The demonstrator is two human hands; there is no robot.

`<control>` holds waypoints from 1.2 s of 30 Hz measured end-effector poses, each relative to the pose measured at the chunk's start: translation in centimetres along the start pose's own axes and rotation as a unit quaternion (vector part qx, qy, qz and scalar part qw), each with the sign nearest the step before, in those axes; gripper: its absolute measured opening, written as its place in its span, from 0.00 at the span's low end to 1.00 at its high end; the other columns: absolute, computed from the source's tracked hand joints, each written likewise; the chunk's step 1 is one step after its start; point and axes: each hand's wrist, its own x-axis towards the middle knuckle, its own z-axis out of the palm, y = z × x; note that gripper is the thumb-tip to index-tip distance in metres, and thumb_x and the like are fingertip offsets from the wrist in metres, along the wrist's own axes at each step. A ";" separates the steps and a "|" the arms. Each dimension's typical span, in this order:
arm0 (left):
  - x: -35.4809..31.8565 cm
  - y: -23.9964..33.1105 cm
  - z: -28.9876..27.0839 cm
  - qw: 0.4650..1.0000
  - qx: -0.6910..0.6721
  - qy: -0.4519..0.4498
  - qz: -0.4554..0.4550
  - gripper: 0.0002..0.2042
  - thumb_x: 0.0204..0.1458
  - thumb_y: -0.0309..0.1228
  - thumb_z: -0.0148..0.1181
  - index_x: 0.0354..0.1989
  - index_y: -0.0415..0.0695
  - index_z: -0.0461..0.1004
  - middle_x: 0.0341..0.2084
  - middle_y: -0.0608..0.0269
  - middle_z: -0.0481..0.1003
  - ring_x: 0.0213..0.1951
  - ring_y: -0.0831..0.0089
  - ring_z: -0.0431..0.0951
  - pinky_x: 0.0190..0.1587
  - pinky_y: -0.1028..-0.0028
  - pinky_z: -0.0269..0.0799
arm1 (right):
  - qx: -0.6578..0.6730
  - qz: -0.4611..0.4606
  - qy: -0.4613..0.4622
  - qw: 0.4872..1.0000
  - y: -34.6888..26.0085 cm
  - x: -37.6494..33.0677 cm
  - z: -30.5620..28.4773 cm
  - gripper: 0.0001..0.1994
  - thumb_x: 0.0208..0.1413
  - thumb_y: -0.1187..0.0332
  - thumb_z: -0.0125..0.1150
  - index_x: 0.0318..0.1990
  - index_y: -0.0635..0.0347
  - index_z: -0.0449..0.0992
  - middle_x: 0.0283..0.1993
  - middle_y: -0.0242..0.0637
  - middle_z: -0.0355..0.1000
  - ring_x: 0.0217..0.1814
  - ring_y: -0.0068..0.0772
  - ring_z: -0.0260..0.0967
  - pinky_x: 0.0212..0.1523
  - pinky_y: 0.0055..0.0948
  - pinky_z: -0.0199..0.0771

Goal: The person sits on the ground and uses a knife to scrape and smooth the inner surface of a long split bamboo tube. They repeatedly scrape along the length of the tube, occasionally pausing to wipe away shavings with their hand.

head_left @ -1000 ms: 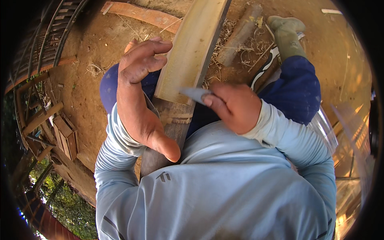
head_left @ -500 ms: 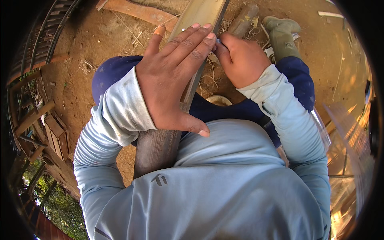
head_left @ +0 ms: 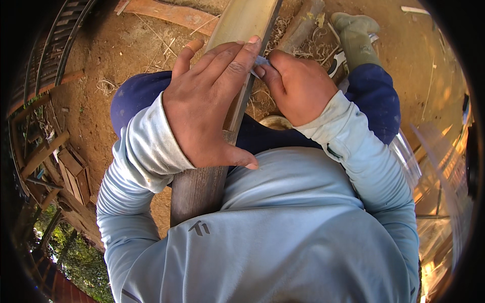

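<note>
My left hand [head_left: 207, 103] lies over a long wooden plank [head_left: 199, 194], its fingers stretched out and thumb spread toward my belly. The plank runs from my lap away between my knees, pale on its far upper face and dark brown near me. To the right of the plank, my right hand [head_left: 303, 86] is closed, pinching the edge of a thin pale bluish-white piece [head_left: 258, 64]. This piece reaches to the fingertips of my left hand; its material is not clear, and whether it continues under the left palm is hidden.
A green rubber boot [head_left: 356, 38] is on my right foot. Beyond my right hand lies a log [head_left: 302, 25] among fibrous shavings. A flat reddish board [head_left: 177, 17] rests on the earth ahead. A wooden box [head_left: 74, 169] and dark slatted railings [head_left: 55, 45] stand left.
Both hands have moved slightly nearer to me along the plank. More of the pale piece now shows between them, and a black-and-white object has come into view beside the boot.
</note>
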 end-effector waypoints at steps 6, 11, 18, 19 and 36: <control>-0.3 0.0 0.0 1.000 0.008 0.005 0.003 0.78 0.15 0.66 0.78 0.76 0.34 0.42 0.64 0.48 0.68 0.68 0.49 0.65 0.71 0.45 0.46 | 0.001 0.013 -0.026 1.000 -0.7 0.0 -0.5 0.15 0.67 0.60 0.53 0.35 0.64 0.75 0.28 0.54 0.76 0.32 0.62 0.76 0.36 0.53 0.75; -0.5 -0.1 0.1 1.000 -0.007 0.004 0.000 0.79 0.15 0.67 0.77 0.76 0.34 0.40 0.62 0.49 0.70 0.66 0.50 0.68 0.71 0.44 0.46 | 0.011 0.018 -0.053 0.998 -1.0 -0.1 -0.8 0.15 0.67 0.60 0.53 0.36 0.64 0.75 0.29 0.55 0.76 0.32 0.62 0.75 0.36 0.53 0.75; -1.4 -0.1 0.1 0.999 -0.030 0.026 0.006 0.79 0.17 0.69 0.76 0.76 0.34 0.38 0.62 0.49 0.70 0.65 0.50 0.70 0.71 0.44 0.45 | 0.038 0.013 -0.052 0.998 -1.8 -0.8 -0.4 0.15 0.67 0.59 0.53 0.37 0.63 0.76 0.30 0.54 0.77 0.33 0.62 0.75 0.37 0.53 0.75; -1.4 0.0 0.1 0.999 -0.026 0.031 0.007 0.79 0.18 0.69 0.76 0.76 0.34 0.38 0.63 0.49 0.70 0.65 0.49 0.69 0.71 0.44 0.45 | 0.030 0.007 -0.049 0.998 -1.7 -0.7 -0.5 0.15 0.67 0.59 0.53 0.37 0.63 0.76 0.30 0.53 0.77 0.33 0.62 0.75 0.37 0.53 0.75; -1.2 0.3 0.5 0.999 -0.022 0.032 0.001 0.80 0.16 0.66 0.78 0.76 0.34 0.36 0.61 0.48 0.72 0.64 0.49 0.71 0.72 0.44 0.45 | -0.009 0.011 -0.040 0.999 -1.3 -1.1 -0.4 0.16 0.67 0.59 0.53 0.35 0.63 0.75 0.26 0.53 0.75 0.30 0.60 0.76 0.33 0.52 0.75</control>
